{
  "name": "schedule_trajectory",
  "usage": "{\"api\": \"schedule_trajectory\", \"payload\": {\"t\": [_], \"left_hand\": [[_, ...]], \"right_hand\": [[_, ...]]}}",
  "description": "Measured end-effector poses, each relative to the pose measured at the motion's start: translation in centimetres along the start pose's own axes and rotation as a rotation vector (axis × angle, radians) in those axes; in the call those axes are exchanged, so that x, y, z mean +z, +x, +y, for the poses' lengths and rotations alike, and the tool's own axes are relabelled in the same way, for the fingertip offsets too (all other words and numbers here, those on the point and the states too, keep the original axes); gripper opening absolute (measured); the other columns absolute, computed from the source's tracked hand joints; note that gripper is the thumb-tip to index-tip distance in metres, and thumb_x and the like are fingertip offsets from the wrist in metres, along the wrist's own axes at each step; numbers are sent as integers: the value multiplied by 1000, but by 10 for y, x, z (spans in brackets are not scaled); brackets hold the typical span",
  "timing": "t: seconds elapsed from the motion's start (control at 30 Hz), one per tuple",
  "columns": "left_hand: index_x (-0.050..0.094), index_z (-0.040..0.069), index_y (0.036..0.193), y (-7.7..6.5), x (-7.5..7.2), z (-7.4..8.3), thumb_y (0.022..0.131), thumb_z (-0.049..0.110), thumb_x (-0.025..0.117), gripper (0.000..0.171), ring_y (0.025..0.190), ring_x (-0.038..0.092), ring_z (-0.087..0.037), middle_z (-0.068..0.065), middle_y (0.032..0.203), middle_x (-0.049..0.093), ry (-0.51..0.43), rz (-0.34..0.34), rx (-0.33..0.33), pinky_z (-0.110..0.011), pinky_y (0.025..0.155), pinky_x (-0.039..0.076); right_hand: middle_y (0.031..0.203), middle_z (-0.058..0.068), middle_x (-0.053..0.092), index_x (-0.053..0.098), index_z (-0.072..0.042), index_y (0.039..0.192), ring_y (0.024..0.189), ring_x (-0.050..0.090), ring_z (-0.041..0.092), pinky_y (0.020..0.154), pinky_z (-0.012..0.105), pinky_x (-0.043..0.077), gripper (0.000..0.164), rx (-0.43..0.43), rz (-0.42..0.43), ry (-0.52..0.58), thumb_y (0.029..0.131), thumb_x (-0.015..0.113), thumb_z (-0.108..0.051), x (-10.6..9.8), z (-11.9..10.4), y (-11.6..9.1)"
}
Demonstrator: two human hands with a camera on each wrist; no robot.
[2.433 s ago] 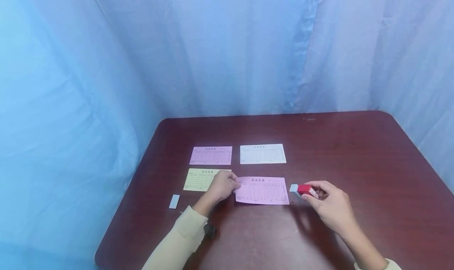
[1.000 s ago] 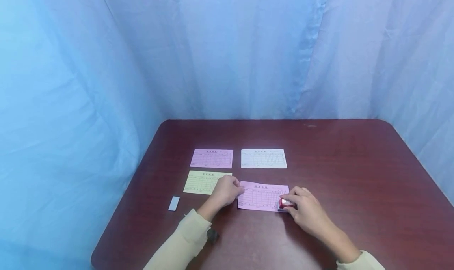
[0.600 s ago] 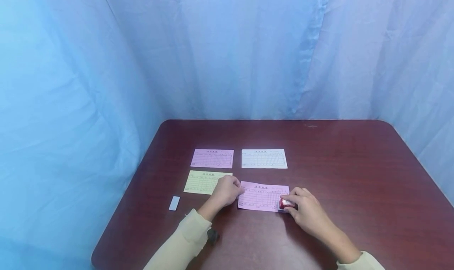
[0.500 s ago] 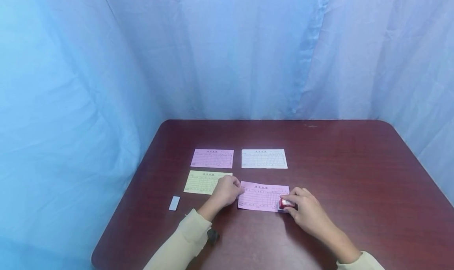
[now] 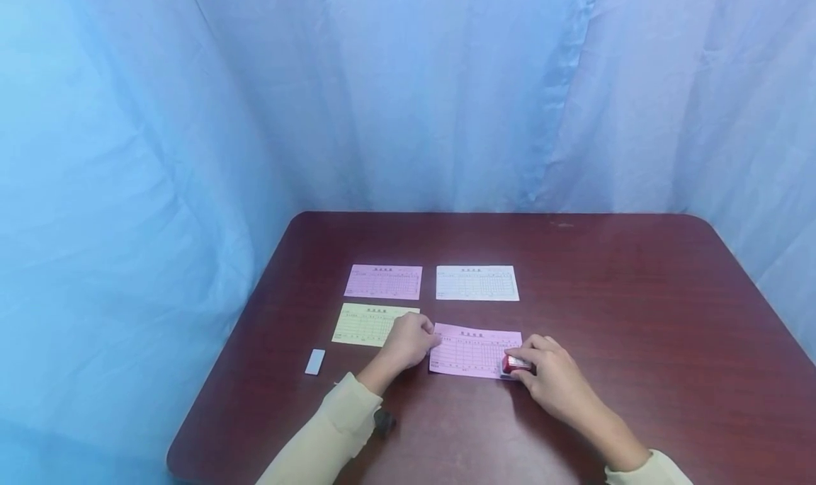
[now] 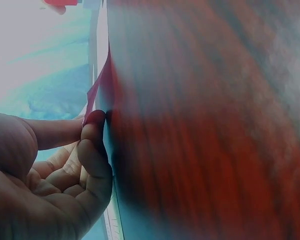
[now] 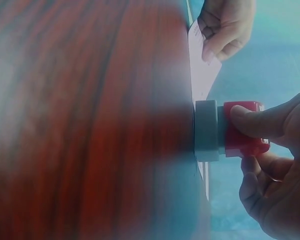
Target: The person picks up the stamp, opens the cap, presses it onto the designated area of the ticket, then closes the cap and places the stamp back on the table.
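Observation:
A pink form slip [image 5: 465, 350] lies in front of me, its left edge lifted a little. My left hand [image 5: 408, 343] pinches that edge between thumb and fingers, as the left wrist view shows with the slip's raised corner [image 6: 91, 97]. In my right hand [image 5: 554, 372] is a self-inking stamp [image 5: 515, 364] with a red top and grey base. The right wrist view has the stamp [image 7: 240, 129] standing base-down on the slip's right end, thumb and fingers gripping the red part. What lies under its base is hidden.
Behind the hands lie another pink slip [image 5: 382, 282], a white slip [image 5: 477, 284] and a yellow slip [image 5: 363, 323], partly covered by my left hand. A small pale stamp cap [image 5: 314, 362] rests at the left on the dark red table [image 5: 637, 294]. Blue curtains [image 5: 446, 103] enclose it.
My right hand has brought the stamp from the right of the pink slip down onto its right end, then held it there. The left hand has kept its pinch.

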State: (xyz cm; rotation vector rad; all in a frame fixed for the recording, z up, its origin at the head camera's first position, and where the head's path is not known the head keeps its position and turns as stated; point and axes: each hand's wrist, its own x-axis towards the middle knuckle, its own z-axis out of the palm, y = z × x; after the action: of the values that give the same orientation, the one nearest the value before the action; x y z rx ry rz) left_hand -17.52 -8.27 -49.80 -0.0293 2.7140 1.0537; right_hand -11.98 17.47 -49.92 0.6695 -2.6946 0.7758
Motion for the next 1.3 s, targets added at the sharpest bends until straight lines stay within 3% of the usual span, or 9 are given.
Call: {"api": "schedule_trajectory", "payload": {"t": [0.57,1.3], "left_hand": [[68,7,84,3,1,-2,89,16,77,14,69,58,-13,1,77,61,2,1,-1,-25,60,48],[68,6,85,2,1,-2,90,16,75,13,65,58,-12,1,74,60,-19,-14,-3,-24,57,47]], "right_hand": [[86,-10,58,79,-5,102,80,49,12,68,32,43,36,5,-20,-4,68,90,-2,2,-1,2],[86,-12,56,79,-9,107,81,50,12,68,33,42,35,111,-88,0,73,88,-4,-1,-3,4]]}}
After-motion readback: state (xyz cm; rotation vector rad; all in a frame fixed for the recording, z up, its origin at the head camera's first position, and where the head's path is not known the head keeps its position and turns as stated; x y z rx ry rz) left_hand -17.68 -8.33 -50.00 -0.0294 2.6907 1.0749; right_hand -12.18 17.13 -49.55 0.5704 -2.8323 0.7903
